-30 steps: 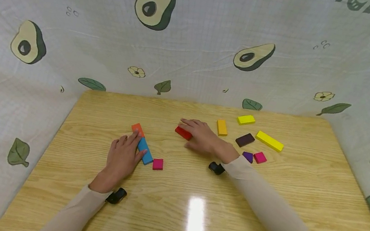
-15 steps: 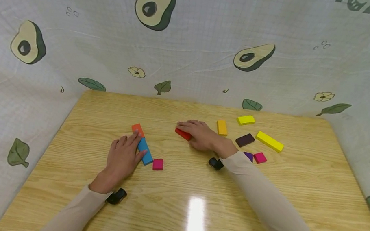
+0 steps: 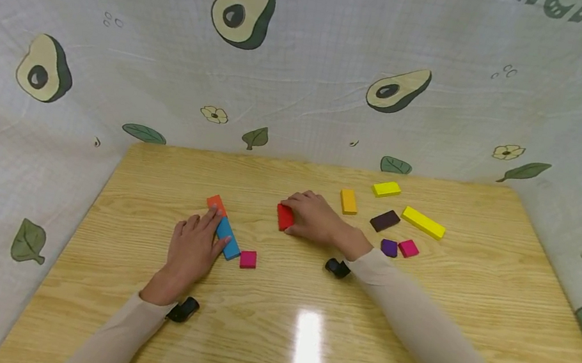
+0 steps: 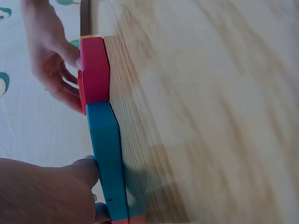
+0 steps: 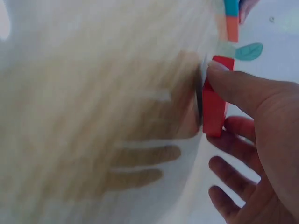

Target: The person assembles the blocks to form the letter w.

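Thumb and fingers of my right hand [image 3: 316, 218] pinch a red wooden block [image 3: 283, 218] by its ends, close over the table near the middle. The right wrist view shows the thumb on one end of that block [image 5: 215, 112] and a fingertip at the other. My left hand [image 3: 192, 243] lies with fairly straight fingers against an orange-red block [image 3: 215, 200] and a longer blue block [image 3: 230, 245], which stand end to end in a slanted line. Its thumb touches the blue block's side. A pink square block [image 3: 248, 259] sits at the blue block's near end.
Farther right lie an orange block [image 3: 348, 201], a short yellow block [image 3: 386, 189], a long yellow block [image 3: 424, 222], a dark brown block [image 3: 385, 220], a purple piece [image 3: 389, 247] and another pink block [image 3: 408, 248]. A printed cloth [image 3: 313, 55] borders the wooden table [image 3: 251, 343].
The red block has turned from lying crosswise to pointing roughly toward me, and the right hand now pinches it. The left hand has stayed in place.
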`<action>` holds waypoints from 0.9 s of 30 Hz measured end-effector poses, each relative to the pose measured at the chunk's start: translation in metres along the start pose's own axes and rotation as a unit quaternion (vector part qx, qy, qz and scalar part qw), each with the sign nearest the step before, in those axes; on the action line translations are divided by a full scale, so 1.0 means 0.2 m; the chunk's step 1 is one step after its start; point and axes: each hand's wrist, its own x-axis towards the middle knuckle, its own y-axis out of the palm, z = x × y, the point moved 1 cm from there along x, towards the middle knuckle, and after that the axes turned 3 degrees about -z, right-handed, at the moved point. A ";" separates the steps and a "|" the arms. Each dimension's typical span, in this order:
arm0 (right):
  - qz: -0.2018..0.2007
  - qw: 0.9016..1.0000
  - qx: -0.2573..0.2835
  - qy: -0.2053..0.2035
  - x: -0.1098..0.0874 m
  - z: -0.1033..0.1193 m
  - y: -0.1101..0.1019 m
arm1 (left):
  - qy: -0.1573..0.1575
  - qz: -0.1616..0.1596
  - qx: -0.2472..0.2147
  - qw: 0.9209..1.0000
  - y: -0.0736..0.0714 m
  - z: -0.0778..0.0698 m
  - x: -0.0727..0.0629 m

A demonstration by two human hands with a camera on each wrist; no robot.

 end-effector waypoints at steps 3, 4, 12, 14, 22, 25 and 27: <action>-0.013 1.000 0.010 0.015 -0.02 0.04 0.01 | 0.001 0.001 0.000 1.000 0.00 0.00 0.00; -0.017 1.000 0.011 0.018 -0.03 0.05 0.02 | 0.001 0.000 0.000 1.000 0.00 0.00 0.00; -0.039 0.998 -0.009 0.051 -0.07 0.17 0.06 | 0.007 -0.011 0.004 1.000 0.00 0.00 0.00; -0.044 0.997 -0.007 0.059 -0.08 0.19 0.07 | 0.008 -0.015 0.004 1.000 0.00 0.00 0.00; -0.077 0.995 0.007 0.068 -0.12 0.30 0.08 | 0.007 -0.017 0.000 1.000 0.00 0.00 0.00; -0.078 0.994 0.009 0.077 -0.13 0.33 0.09 | 0.005 -0.018 -0.005 1.000 0.00 0.00 0.00; -0.079 0.993 0.005 0.084 -0.13 0.34 0.10 | 0.005 -0.018 -0.005 1.000 0.00 0.00 0.00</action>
